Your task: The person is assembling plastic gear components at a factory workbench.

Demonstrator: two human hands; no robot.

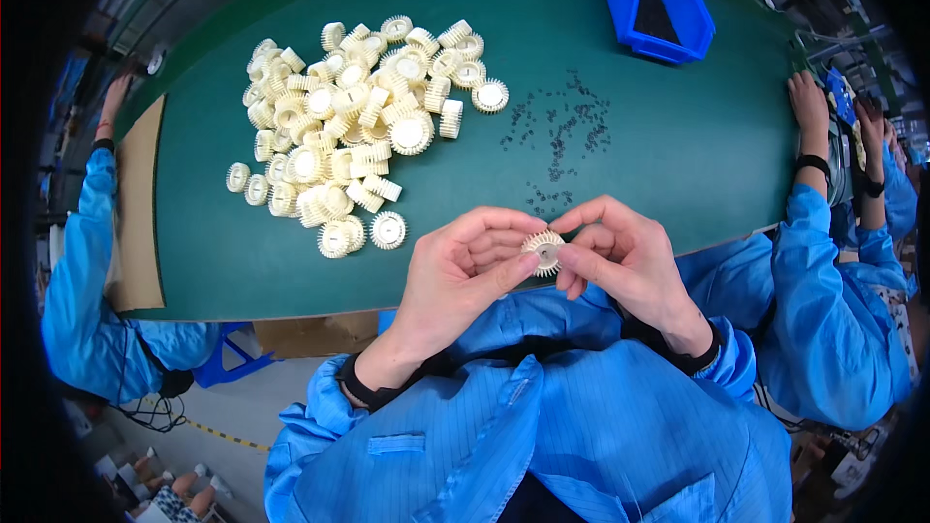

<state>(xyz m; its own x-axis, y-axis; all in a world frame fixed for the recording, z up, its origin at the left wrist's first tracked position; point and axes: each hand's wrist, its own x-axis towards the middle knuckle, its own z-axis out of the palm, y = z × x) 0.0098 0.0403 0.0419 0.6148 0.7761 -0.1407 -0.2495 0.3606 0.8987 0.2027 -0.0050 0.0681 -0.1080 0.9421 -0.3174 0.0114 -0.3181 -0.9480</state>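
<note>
Between my two hands, over the near edge of the green table, is a cream plastic gear wheel with a toothed rim and a small hub in its face. My left hand pinches its left side between thumb and fingers. From the other side, my right hand closes its thumb and fingertips on the wheel; whether a small part is also in those fingertips is hidden. Just beyond my hands, many tiny dark pieces lie scattered on the table. To the left is a big heap of similar cream wheels.
A blue bin with dark contents stands at the far right of the green table. A cardboard sheet lies at the left end. Co-workers in blue sleeves sit on the left and right.
</note>
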